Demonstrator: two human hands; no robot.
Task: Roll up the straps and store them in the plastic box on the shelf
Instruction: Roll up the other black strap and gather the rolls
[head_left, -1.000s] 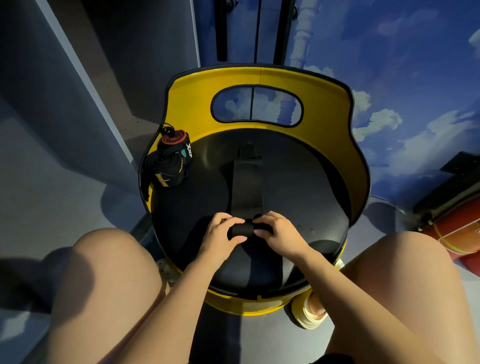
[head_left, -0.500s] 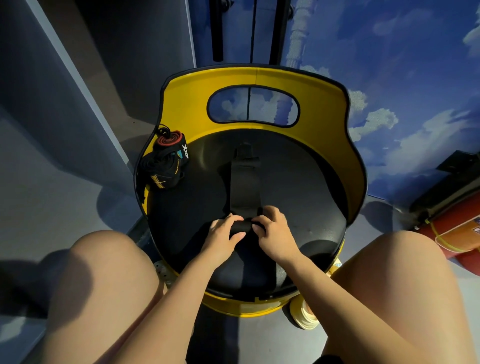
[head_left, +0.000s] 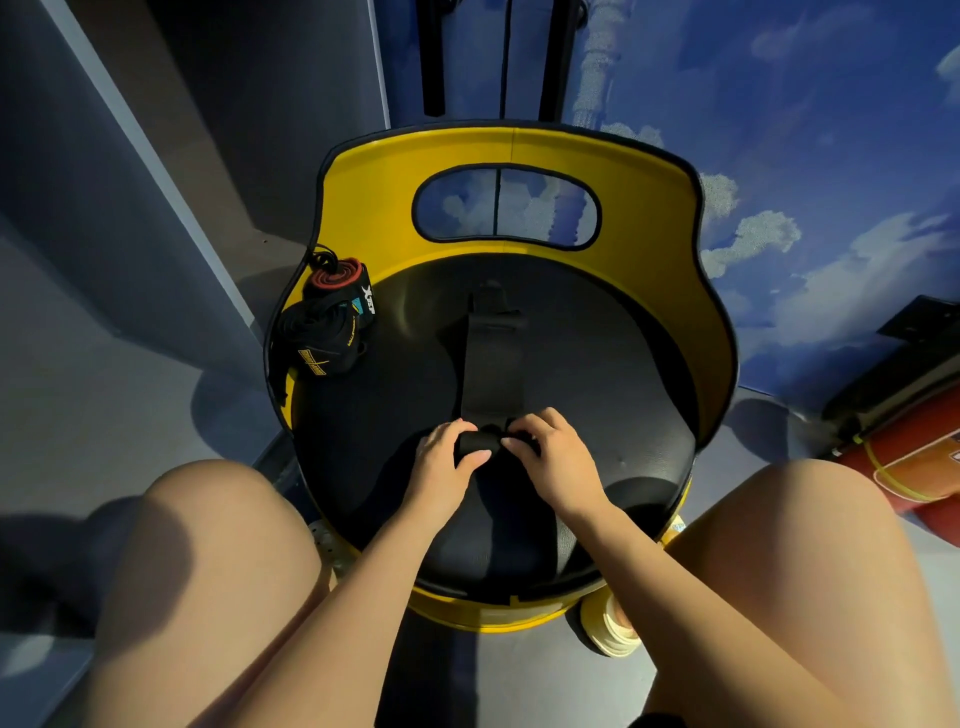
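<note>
- Rolling is where you are now: your left hand (head_left: 447, 465) and right hand (head_left: 553, 460) both curl round the little black roll (head_left: 477, 442) at the near end of the strap (head_left: 488, 364), thumbs under and fingers over, pinching it tight.
- The rest of the strap lies flat on the round black seat (head_left: 597, 395), running away from you toward the yellow back (head_left: 363, 208). By my guess a good part is left to roll.
- On the seat's left edge sit other straps (head_left: 332, 322). One with a red rim looks rolled up. The dark ones by it look bunched, and I cannot tell if they are done.
- No box or shelf shows, so putting away is not done.
- The strap looks like soft, flat woven cloth. The seat looks smooth and a bit shiny, and the yellow back looks hard.
</note>
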